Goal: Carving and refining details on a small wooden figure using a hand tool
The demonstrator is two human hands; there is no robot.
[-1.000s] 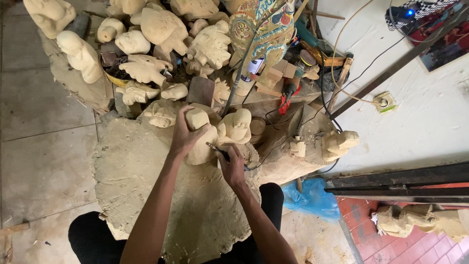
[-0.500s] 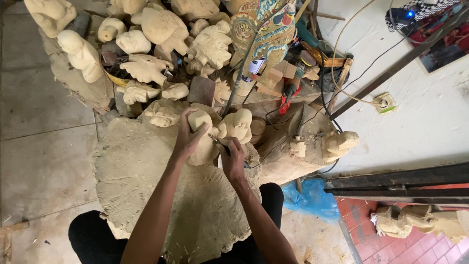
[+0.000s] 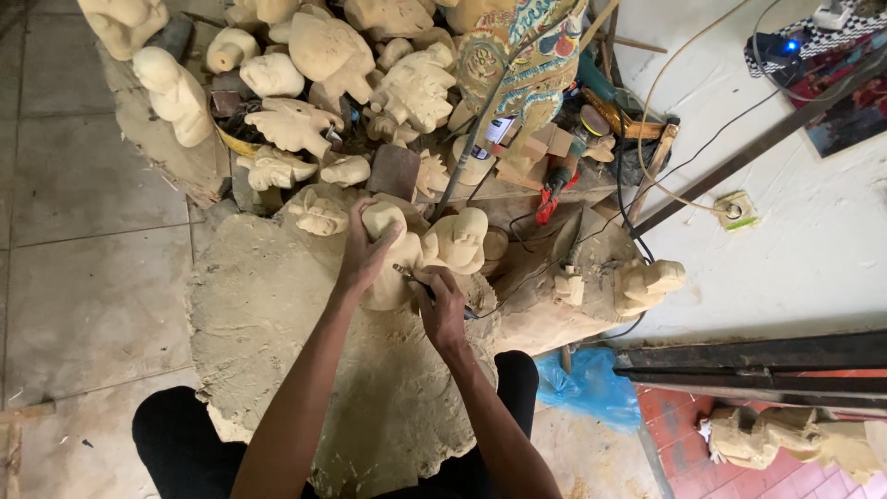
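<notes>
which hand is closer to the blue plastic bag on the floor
Right. The right hand works a thin tool just up-left of the blue plastic bag; the left hand grips the pale carving farther left.

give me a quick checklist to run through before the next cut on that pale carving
1. Left hand steadies the pale wooden carving: ok, its palm wraps the upper part.
2. Right hand grips the thin carving tool: ok, fist closed on the handle.
3. Tool tip meets the carving: ok, it rests on the side, just below the left hand.
4. Left fingers out of the tool's path: cannot tell, they sit close to the tip.
5. Carving seated on the dusty work block: cannot tell, its base is hidden by the hands.
6. Black cable away from the tool: ok, it lies to the right.
</notes>
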